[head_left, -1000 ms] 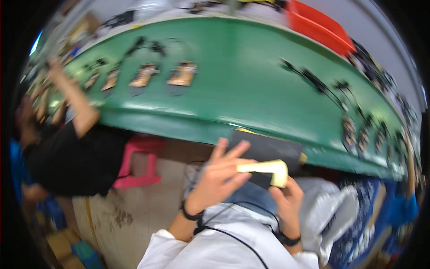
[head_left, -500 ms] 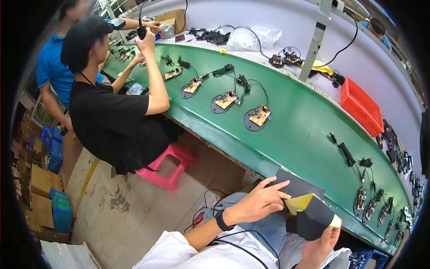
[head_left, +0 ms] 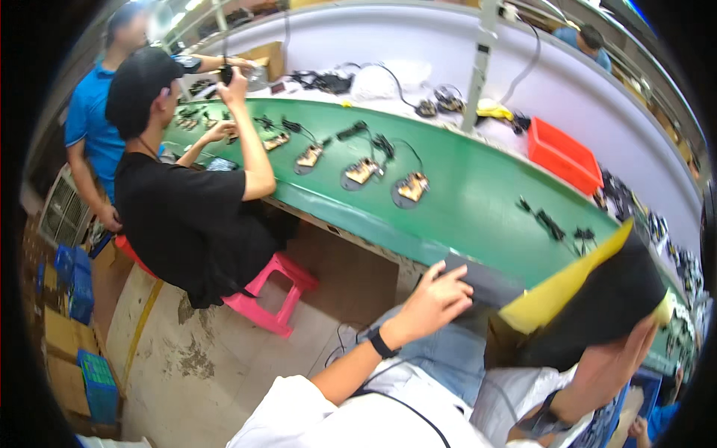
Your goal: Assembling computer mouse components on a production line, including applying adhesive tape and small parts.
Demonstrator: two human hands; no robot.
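My right hand (head_left: 609, 369) is raised at the lower right and grips the edge of a bent black sheet (head_left: 597, 299) with a yellow side (head_left: 571, 280). Blur softens the sheet's outline. At the near edge of the green bench, my left hand (head_left: 429, 310) has its fingers spread, the tips by a flat dark grey piece (head_left: 489, 280). Whether they touch it, I cannot tell. Several circuit boards on black oval bases, such as the nearest one (head_left: 411, 189), lie farther along the bench with coiled black cables.
A red plastic bin (head_left: 560, 160) stands toward the bench's far right side. A person in black (head_left: 187, 201) sits at the left beside a pink stool (head_left: 272, 295), holding a corded tool (head_left: 226, 73). A metal post (head_left: 478, 67) rises behind the bench.
My right hand has swung up and right, carrying the sheet, which shows more of its yellow side. My left hand has lifted slightly and moved left. The view has shifted.
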